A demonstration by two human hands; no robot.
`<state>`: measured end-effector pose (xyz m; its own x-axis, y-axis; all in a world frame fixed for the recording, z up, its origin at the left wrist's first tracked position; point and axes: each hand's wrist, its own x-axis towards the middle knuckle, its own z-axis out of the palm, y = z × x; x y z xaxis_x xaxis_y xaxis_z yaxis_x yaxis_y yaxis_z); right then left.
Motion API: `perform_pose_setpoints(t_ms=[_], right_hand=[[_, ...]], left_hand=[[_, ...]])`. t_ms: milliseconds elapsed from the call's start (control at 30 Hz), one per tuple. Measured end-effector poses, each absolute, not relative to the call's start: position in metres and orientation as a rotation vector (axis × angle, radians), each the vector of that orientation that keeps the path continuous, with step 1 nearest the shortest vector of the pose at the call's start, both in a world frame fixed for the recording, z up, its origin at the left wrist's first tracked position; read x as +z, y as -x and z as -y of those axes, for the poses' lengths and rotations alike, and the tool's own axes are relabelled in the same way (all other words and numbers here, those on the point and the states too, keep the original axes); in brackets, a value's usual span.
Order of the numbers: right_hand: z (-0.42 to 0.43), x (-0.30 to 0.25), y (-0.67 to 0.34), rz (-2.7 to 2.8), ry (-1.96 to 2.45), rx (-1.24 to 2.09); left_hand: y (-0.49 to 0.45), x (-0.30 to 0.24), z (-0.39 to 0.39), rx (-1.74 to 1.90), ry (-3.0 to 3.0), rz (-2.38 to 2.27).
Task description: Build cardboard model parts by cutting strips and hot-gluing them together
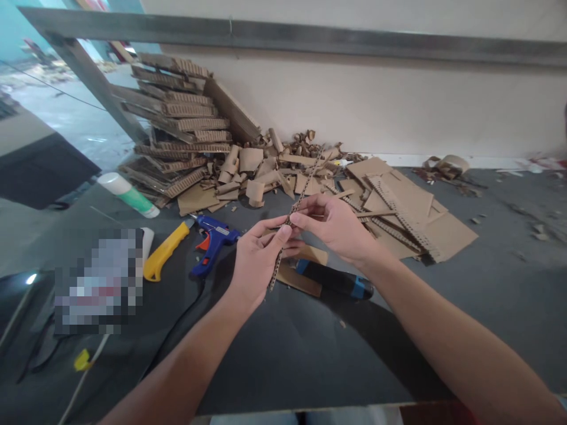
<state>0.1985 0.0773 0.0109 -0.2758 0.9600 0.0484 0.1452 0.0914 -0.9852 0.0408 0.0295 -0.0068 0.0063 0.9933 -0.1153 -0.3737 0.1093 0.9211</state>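
A thin strip of corrugated cardboard [306, 184] is held up on edge in front of me, its wavy core showing. My left hand [266, 251] pinches it near the middle between thumb and fingers. Just above that grip, my right hand [330, 224] closes on the same strip with thumb and fingertips. Beneath the hands lie flat cardboard pieces [301, 280] and a black-and-blue tool handle [339, 280], whose other end is hidden. Left of my left hand rest a blue hot glue gun [215, 239] and a yellow utility knife [167, 251].
Stacked corrugated cardboard blocks [190, 112] stand at the back left, beside a heap of scraps [266, 171]. Flat cardboard sheets [452, 230] lie to the right. A white-and-green tube [128, 195] and a blurred-out device [100, 280] are at left. A metal rail [310, 41] crosses behind.
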Motion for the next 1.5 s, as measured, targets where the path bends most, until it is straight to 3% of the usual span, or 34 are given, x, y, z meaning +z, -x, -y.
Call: perform_pose_setpoints(t_ms=[167, 433, 1100, 1500], right_hand=[[-0.076, 0.01, -0.196, 1.548, 1.163, 1.25], [-0.081, 0.027, -0.209, 1.554, 1.02, 1.48], [-0.093, 0.018, -0.226, 1.678, 0.705, 1.491], [-0.036, -0.011, -0.227, 1.433, 0.888, 1.398]], left_hand=[[-0.041, -0.007, -0.03, 1.305, -0.89, -1.019], [-0.039, -0.008, -0.029, 1.319, -1.135, -1.05], [-0.035, -0.004, -0.029, 1.243, -1.371, -0.961], [-0.04, -0.007, -0.013, 1.248, -2.211, -1.268]])
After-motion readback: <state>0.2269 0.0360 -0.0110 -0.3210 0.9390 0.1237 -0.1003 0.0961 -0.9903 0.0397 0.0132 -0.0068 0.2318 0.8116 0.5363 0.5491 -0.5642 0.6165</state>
